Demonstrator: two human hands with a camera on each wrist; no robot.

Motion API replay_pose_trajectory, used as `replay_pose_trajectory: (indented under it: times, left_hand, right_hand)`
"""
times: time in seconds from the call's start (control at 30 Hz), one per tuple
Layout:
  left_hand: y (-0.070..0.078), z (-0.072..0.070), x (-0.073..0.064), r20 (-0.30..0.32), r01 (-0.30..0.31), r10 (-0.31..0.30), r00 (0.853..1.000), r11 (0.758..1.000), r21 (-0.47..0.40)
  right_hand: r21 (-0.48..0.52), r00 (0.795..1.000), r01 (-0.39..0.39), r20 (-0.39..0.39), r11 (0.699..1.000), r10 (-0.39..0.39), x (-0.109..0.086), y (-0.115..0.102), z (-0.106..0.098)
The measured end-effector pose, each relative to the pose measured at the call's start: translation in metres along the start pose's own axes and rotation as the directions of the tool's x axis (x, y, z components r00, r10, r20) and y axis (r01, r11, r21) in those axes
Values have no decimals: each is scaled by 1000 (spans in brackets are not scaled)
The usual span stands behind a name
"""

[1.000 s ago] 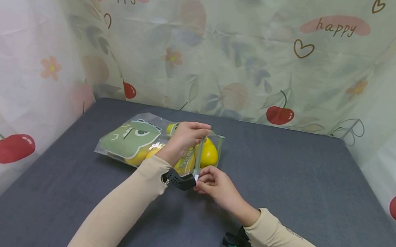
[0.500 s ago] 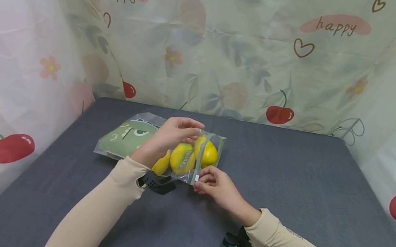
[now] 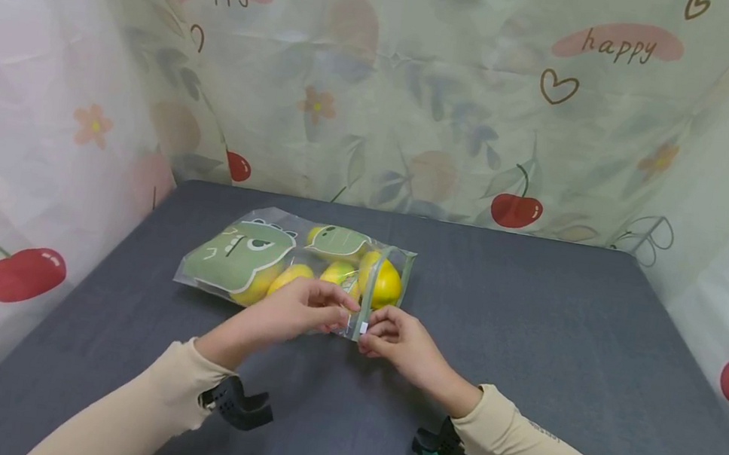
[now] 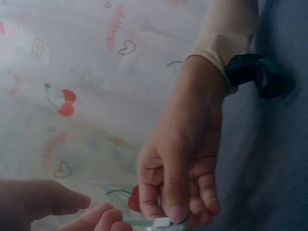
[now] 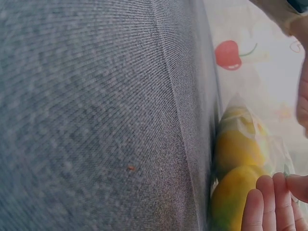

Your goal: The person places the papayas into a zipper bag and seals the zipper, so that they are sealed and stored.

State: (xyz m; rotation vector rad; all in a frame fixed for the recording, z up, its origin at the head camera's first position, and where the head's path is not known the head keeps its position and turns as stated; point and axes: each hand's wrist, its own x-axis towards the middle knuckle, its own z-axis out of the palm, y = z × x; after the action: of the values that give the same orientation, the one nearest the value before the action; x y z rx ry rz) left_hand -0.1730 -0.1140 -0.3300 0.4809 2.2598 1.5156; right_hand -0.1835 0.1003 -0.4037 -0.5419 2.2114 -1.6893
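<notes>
A clear zip bag [image 3: 211,281] with green dinosaur prints lies on the table, several yellow fruits [image 3: 386,283] inside. Its zip strip [image 3: 371,281] runs along the right end, with a white slider [image 3: 363,327] at the near corner. My right hand [image 3: 414,351] pinches that corner beside the slider, thumb against the fingers; the left wrist view shows the thumb tip right at the white slider. Just left of the strip, my left hand [image 3: 289,313] is over the near side of the bag. Its thumb and loosely bent fingers stand apart with nothing between them in the left wrist view.
A dark grey cloth covers the table [image 3: 531,316]. Patterned curtains [image 3: 392,109] enclose it at the back and on both sides. Each wrist wears a black strap mount [image 3: 240,402], close above the tabletop.
My left hand has come from the far end of the zip strip back toward the near side, uncovering the fruits and prints. My right hand stays at the near corner.
</notes>
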Motion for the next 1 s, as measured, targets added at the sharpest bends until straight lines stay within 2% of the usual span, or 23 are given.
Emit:
replay_pose_trajectory:
  times: [0.1, 0.23, 0.43, 0.53, 0.6, 0.67, 0.8, 0.9, 1.0]
  left_hand:
    - [-12, 5, -4, 45, 21, -21, 999, 1000, 5]
    - [-26, 9, -9, 74, 52, -54, 996, 998, 26]
    - [-44, 14, -10, 60, 135, -140, 988, 988, 70]
    - [-54, 21, -7, 28, 180, -180, 983, 984, -12]
    - [-61, 26, -5, 9, 197, -197, 980, 971, -137]
    - [-66, 32, -3, -18, 199, -213, 977, 937, -288]
    - [-71, 44, 0, -90, 155, -238, 967, 833, -531]
    - [-71, 53, 2, -150, 116, -268, 952, 767, -631]
    - [-70, 58, 5, -192, 96, -311, 931, 716, -692]
  right_hand:
    - [-6, 1000, -2, -5, 1000, 2, -1, -1, 0]
    - [-14, 1000, -5, -12, 1000, 5, -1, -1, 0]
    - [-14, 1000, -5, -19, 1000, 5, -1, 1, 0]
    - [-10, 1000, -10, -20, 1000, 10, 0, 1, 0]
    - [-11, 1000, -11, -19, 1000, 10, 0, 0, 0]
    - [-14, 1000, -10, -18, 1000, 9, -1, 0, 0]
    - [-27, 1000, -6, -20, 1000, 5, -1, 0, 1]
    - [-34, 1000, -5, -26, 999, 4, -1, -1, 1]
    - [-33, 1000, -2, -28, 999, 1, 0, 0, 2]
